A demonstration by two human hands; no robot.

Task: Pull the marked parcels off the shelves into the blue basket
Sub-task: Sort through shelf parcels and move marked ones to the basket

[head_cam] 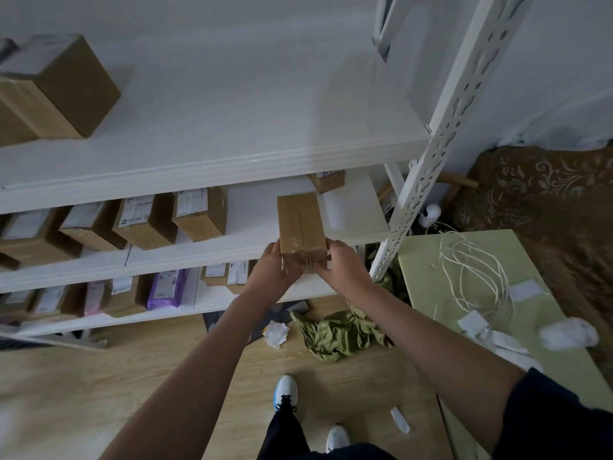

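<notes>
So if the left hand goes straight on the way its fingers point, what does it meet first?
The left hand already grips the cardboard box, so it meets that first. Beyond it probably lies the bare middle shelf; depth is unclear.

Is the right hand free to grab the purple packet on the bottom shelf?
Probably not yet: the right hand and left hand both grip the brown cardboard box. The purple plastic packet itself sits unblocked.

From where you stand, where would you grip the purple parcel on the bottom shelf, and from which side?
Grip the purple parcel at its front end, coming from the aisle, fingers on its two long sides. It stands narrow-edge-out, hemmed by a box on its left; only the front end and right side are exposed. It looks like a soft bag, so pinch firmly.
</notes>
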